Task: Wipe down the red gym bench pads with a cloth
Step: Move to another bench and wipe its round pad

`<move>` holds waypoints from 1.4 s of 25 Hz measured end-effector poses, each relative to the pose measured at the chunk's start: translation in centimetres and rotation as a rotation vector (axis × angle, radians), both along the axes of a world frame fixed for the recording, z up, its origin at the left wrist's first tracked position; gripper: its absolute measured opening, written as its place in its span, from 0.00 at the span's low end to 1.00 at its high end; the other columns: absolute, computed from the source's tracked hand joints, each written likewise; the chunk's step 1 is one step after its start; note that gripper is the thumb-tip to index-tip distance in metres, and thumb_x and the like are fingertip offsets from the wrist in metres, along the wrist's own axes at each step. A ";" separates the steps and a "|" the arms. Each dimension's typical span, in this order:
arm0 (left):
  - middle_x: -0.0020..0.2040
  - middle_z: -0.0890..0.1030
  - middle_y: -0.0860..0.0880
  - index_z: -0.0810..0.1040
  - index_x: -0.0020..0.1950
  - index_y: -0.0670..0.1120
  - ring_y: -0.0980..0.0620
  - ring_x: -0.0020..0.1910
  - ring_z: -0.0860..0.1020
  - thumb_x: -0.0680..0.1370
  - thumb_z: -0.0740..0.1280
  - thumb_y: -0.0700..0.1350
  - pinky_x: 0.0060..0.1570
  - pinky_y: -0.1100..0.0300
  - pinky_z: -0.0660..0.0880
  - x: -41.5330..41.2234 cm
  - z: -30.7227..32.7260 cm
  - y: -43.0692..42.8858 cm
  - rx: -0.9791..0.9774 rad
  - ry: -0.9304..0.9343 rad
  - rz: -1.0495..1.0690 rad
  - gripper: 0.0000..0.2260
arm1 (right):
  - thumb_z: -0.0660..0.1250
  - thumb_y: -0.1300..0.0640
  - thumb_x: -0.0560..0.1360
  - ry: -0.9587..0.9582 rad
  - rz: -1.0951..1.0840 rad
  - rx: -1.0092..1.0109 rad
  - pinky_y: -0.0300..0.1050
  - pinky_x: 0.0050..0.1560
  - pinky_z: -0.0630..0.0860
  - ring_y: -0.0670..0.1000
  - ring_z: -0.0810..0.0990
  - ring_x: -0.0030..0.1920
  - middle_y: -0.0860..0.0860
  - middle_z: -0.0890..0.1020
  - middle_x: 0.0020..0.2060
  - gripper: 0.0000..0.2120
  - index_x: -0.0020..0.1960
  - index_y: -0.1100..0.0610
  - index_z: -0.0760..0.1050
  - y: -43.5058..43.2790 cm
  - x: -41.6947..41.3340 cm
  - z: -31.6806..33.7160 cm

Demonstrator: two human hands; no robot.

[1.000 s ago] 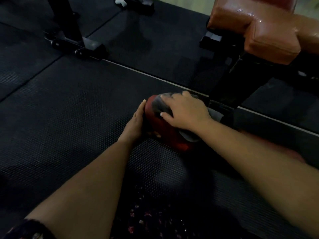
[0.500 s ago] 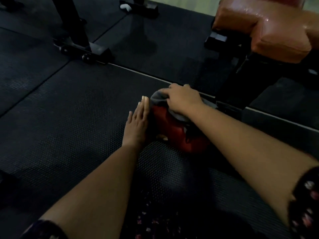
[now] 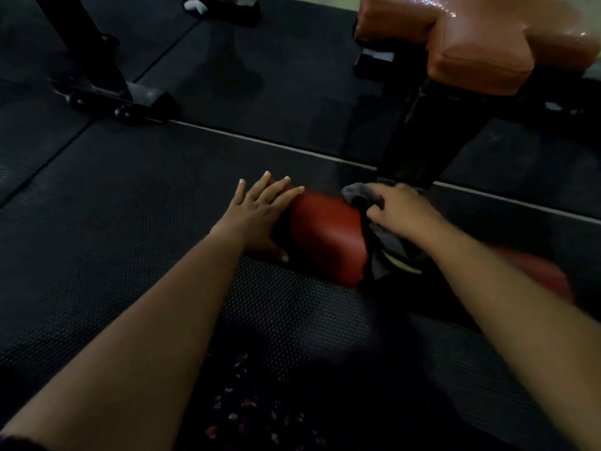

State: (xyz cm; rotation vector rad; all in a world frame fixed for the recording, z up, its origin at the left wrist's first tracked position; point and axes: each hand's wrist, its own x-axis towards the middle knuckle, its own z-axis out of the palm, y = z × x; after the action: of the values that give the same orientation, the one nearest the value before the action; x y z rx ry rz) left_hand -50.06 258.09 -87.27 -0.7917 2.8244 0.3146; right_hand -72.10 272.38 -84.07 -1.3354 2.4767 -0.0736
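A low red roller pad (image 3: 328, 232) lies just above the black floor mat in the middle of the view. My left hand (image 3: 260, 213) rests flat against its left end, fingers straight and spread. My right hand (image 3: 400, 209) grips a grey cloth (image 3: 361, 193) at the pad's right end, and the cloth hangs down over that side. A second red pad (image 3: 536, 275) shows partly behind my right forearm. Higher up at the top right is the large red-brown bench pad (image 3: 481, 47), shiny and wet on top.
The bench's black upright post (image 3: 422, 138) stands just behind my right hand. A black machine foot with rollers (image 3: 130, 99) sits at the upper left, another frame base (image 3: 227, 8) at the top. Black rubber mats (image 3: 113, 222) cover the floor, with a pale seam running across.
My right hand has slid the cloth from the left end of the roller pad to its right end, baring the red surface. My left hand has stayed at the left end, its fingers now spread.
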 end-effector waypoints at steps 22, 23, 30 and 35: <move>0.75 0.66 0.53 0.66 0.74 0.56 0.48 0.77 0.54 0.82 0.50 0.58 0.75 0.45 0.54 -0.9 -2.5 -2.4 0.166 0.358 -0.016 0.22 | 0.57 0.56 0.72 0.575 0.465 -0.372 0.56 0.31 0.77 0.66 0.67 0.58 0.53 0.63 0.71 0.25 0.67 0.44 0.74 9.1 15.6 -10.5; 0.75 0.66 0.53 0.67 0.73 0.57 0.49 0.77 0.54 0.83 0.50 0.57 0.76 0.46 0.53 -1.1 -2.6 -2.6 0.214 0.353 -0.003 0.20 | 0.57 0.55 0.73 0.560 0.503 -0.364 0.55 0.31 0.76 0.64 0.68 0.57 0.53 0.65 0.70 0.23 0.65 0.45 0.76 8.2 16.7 -10.9; 0.76 0.63 0.53 0.67 0.74 0.56 0.51 0.78 0.51 0.83 0.49 0.55 0.77 0.48 0.46 -1.5 -1.5 -3.0 0.378 0.311 0.043 0.20 | 0.54 0.54 0.75 0.773 0.494 -0.334 0.50 0.34 0.77 0.61 0.66 0.61 0.48 0.65 0.71 0.23 0.68 0.45 0.73 -0.9 19.8 -9.3; 0.78 0.57 0.56 0.60 0.76 0.59 0.50 0.78 0.47 0.83 0.55 0.52 0.76 0.43 0.48 -1.6 -1.4 -2.7 0.310 0.200 0.027 0.21 | 0.61 0.54 0.70 0.610 0.423 -0.332 0.54 0.29 0.75 0.66 0.66 0.57 0.54 0.65 0.70 0.26 0.68 0.48 0.74 6.8 15.1 -7.8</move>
State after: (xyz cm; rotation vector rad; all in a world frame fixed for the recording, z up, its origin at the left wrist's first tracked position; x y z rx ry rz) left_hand -51.69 255.38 -88.68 -0.7670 2.8398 0.8561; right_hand -57.04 279.18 -91.84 -2.2851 2.6511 0.0293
